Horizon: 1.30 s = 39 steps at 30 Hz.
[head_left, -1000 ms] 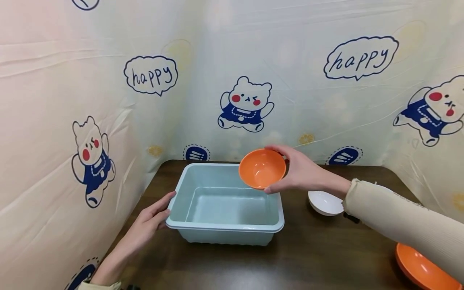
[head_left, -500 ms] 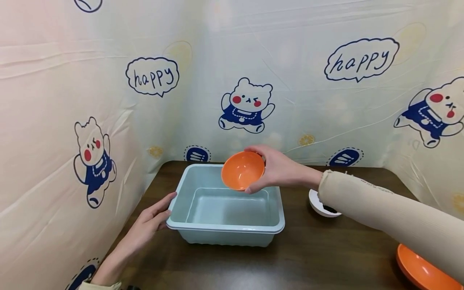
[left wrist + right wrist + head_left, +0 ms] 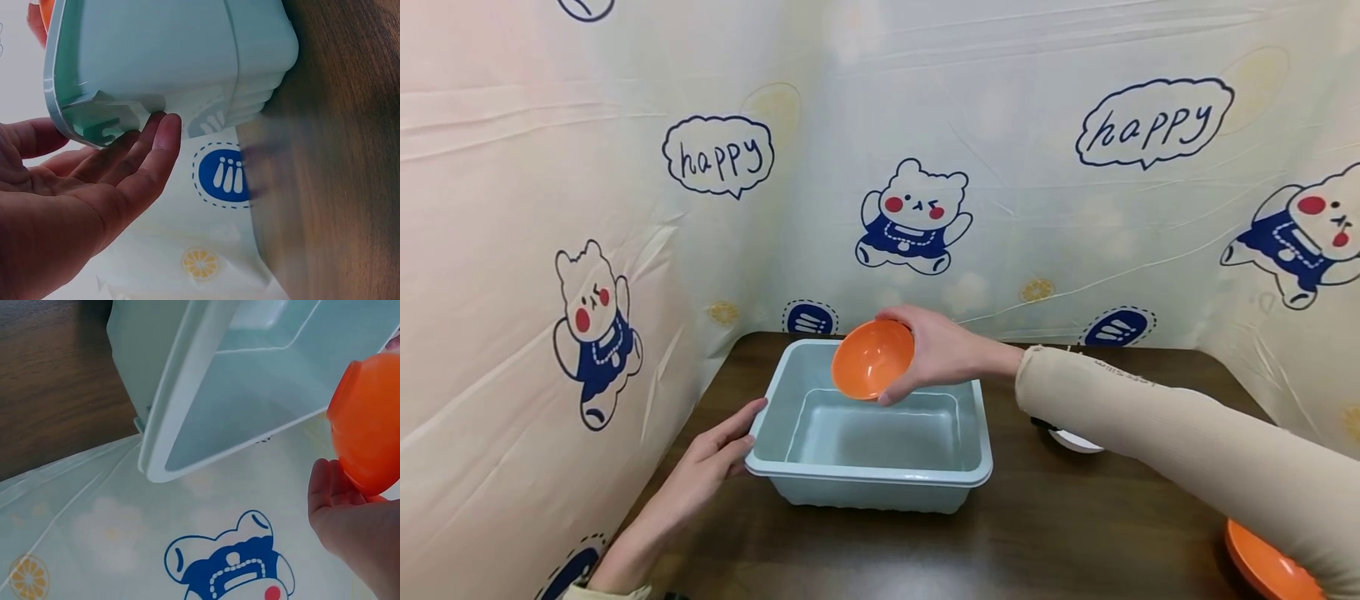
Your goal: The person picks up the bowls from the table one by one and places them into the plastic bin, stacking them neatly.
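A light blue plastic basin (image 3: 880, 492) stands on the table, its inside facing up toward me. My left hand (image 3: 711, 454) holds its left rim, with the thumb at the edge and the fingers beneath the lip against the outer wall, as the left wrist view shows. Over the basin's back part, my right hand (image 3: 936, 350) grips a small orange bowl (image 3: 872, 360) by its rim and side. The bowl is tilted, so its glossy inside shows to the head camera. In the right wrist view its outer side and foot ring (image 3: 369, 425) appear beside the fingers.
Right of the basin sits a white bowl (image 3: 1078, 442), mostly hidden by my right sleeve (image 3: 1135, 417). A larger orange bowl (image 3: 1270, 562) lies at the table's right front, partly covered by the same arm. Printed cloth (image 3: 1037, 208) walls in the dark wooden table (image 3: 1075, 533).
My right hand has carried the orange bowl leftward over the basin, from its back right to nearer its middle. The sleeve now hides more of the white bowl. My left hand has stayed put.
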Motion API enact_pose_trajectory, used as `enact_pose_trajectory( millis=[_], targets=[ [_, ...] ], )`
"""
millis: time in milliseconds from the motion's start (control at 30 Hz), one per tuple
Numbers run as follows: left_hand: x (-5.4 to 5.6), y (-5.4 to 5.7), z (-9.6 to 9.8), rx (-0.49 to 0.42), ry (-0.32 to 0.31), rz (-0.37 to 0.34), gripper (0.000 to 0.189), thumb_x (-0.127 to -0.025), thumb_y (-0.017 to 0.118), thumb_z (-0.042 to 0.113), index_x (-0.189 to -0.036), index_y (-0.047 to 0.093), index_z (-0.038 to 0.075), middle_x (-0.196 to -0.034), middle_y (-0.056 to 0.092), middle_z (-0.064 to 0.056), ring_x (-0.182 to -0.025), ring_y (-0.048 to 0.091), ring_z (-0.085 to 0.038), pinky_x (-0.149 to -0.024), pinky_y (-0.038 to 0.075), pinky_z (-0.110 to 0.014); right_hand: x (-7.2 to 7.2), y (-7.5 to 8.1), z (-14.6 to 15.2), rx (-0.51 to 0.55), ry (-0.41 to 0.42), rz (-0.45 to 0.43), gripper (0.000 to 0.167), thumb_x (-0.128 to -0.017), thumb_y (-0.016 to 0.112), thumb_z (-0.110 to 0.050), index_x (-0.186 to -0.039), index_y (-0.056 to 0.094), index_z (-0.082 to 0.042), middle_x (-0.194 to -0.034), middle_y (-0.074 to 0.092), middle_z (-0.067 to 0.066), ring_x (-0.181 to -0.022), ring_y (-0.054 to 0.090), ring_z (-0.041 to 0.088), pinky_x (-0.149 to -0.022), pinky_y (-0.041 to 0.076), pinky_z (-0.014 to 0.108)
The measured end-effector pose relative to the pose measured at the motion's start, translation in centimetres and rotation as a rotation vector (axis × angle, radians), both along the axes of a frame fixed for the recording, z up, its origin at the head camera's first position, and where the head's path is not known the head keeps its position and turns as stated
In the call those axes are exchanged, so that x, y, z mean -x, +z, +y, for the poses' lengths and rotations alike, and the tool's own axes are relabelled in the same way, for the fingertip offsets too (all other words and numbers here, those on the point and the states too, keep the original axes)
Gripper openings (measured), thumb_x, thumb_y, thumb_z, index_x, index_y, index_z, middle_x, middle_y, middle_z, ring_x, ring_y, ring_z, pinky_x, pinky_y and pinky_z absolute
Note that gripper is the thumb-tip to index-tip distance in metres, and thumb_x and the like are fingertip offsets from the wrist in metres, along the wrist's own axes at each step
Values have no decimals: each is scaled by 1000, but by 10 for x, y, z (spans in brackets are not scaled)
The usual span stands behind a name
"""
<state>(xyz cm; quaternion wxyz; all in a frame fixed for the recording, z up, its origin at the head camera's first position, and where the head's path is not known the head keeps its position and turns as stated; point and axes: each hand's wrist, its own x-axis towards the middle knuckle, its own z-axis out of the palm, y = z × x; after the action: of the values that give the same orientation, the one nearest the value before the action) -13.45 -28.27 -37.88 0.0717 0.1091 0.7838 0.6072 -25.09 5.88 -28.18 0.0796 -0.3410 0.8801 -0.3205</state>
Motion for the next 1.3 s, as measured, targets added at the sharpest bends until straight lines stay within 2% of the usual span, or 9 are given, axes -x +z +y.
enact_pose_trajectory(
  millis=[167, 500, 733, 967, 1200, 1300],
  targets=[
    [-1, 0, 0, -4, -4, -10, 56, -112, 43, 6, -164, 25, -5, -168, 22, -31, -141, 44, -49, -96, 57, -36, 4, -3, -10, -21, 22, -6, 99, -68, 96, -40, -151, 51, -10, -137, 59, 1, -121, 54, 19, -94, 55, 38],
    [1, 2, -1, -5, 3, 21, 55, -112, 43, 5, -163, 26, -6, -166, 24, -32, -138, 48, -47, -92, 58, -33, 14, -11, -34, -52, 65, -8, 96, -68, 98, -39, -147, 53, -8, -131, 60, 2, -115, 56, 19, -90, 55, 34],
    [3, 0, -1, -5, 1, 14, 56, -112, 44, 6, -163, 26, -6, -166, 26, -32, -133, 54, -45, -91, 59, -35, 22, -20, -49, -115, 63, 20, 102, -68, 96, -45, -152, 51, -7, -135, 62, 2, -118, 55, 18, -96, 51, 35],
    [4, -1, -3, -9, -13, 8, 57, -112, 45, 6, -163, 26, -6, -166, 26, -32, -130, 57, -42, -92, 59, -37, 25, -27, -56, -131, 68, 20, 102, -68, 97, -45, -151, 51, -6, -133, 63, 2, -115, 57, 17, -94, 52, 33],
    [4, 0, -3, -1, -4, 18, 56, -111, 45, 5, -162, 27, -7, -165, 27, -33, -126, 59, -44, -91, 59, -37, 27, -34, -59, -133, 83, -29, 108, -69, 97, -43, -155, 46, -2, -138, 60, 5, -118, 55, 20, -100, 50, 37],
    [3, 0, -3, -3, -9, 9, 56, -111, 44, 6, -163, 26, -6, -166, 25, -32, -130, 56, -46, -92, 59, -38, 28, -38, -61, -143, 84, -52, 109, -69, 97, -43, -155, 45, -3, -139, 60, 5, -119, 55, 20, -101, 49, 38]
  ],
)
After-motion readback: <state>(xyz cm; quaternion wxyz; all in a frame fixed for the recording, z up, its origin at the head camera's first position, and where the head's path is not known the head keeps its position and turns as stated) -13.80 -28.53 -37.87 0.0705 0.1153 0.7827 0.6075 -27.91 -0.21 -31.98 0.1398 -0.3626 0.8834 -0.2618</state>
